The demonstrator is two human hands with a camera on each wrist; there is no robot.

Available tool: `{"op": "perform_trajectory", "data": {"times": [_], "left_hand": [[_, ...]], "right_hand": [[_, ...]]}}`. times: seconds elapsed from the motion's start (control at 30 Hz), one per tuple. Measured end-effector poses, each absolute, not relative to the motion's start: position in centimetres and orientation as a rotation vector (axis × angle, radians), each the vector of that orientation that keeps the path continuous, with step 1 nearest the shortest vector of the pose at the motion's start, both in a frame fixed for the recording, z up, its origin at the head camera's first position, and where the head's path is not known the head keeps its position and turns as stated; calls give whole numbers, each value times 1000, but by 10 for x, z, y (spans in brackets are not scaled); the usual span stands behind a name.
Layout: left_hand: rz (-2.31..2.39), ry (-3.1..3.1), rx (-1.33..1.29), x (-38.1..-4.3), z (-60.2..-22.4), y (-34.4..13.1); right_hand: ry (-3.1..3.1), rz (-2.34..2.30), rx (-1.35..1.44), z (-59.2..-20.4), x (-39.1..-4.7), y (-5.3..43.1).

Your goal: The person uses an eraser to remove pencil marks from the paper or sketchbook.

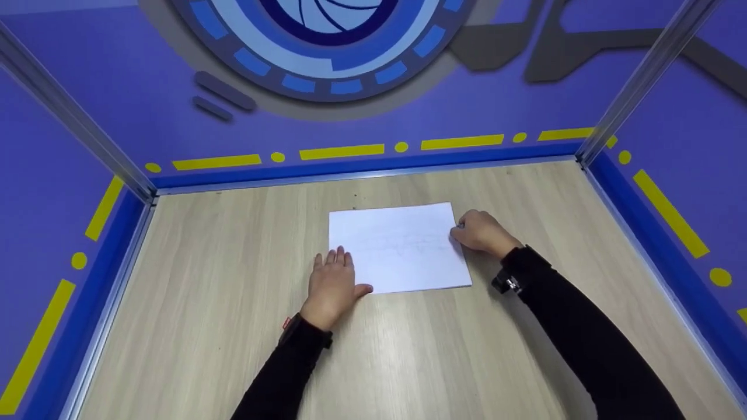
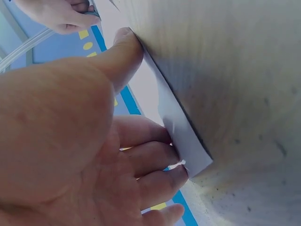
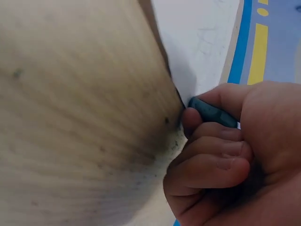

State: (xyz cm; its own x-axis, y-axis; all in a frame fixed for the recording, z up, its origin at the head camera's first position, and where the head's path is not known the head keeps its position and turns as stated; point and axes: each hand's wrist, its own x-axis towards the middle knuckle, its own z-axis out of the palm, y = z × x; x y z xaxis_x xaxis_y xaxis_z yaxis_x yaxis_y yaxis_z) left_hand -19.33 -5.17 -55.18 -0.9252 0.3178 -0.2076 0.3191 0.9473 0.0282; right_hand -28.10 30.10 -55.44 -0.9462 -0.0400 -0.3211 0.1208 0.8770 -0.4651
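Observation:
A white sheet of paper (image 1: pixel 402 233) lies on the table, with faint grey marks across its middle. My left hand (image 1: pixel 331 286) rests at its near left corner, fingers extended and thumb along the front edge. In the left wrist view the thumb (image 2: pixel 123 52) and fingertips touch the paper's edge. My right hand (image 1: pixel 481 232) is at the sheet's right edge with curled fingers. Between its thumb and index finger it pinches a small dark teal block (image 3: pixel 211 113), rounded at the end; the rest of the block is hidden in the hand.
The wood-grain table (image 1: pixel 233 303) is bounded by blue printed panels on the left, right and back (image 1: pixel 327 131), with metal strips along their feet. A few dark specks (image 1: pixel 355 195) lie behind the paper. Both wrists wear black bands.

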Motion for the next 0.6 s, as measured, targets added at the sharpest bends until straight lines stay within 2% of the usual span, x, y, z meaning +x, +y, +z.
{"op": "perform_trajectory", "data": {"times": [0.2, 0.47, 0.6], "left_hand": [[-7, 2910, 465, -192, -554, -48], [-37, 2926, 444, -194, -553, -48], [-25, 2956, 454, -194, -553, -46]], "right_hand": [[2716, -742, 79, -547, -280, 282], [2651, -745, -107, -538, -284, 196], [2664, -713, -239, -572, -313, 156]]}}
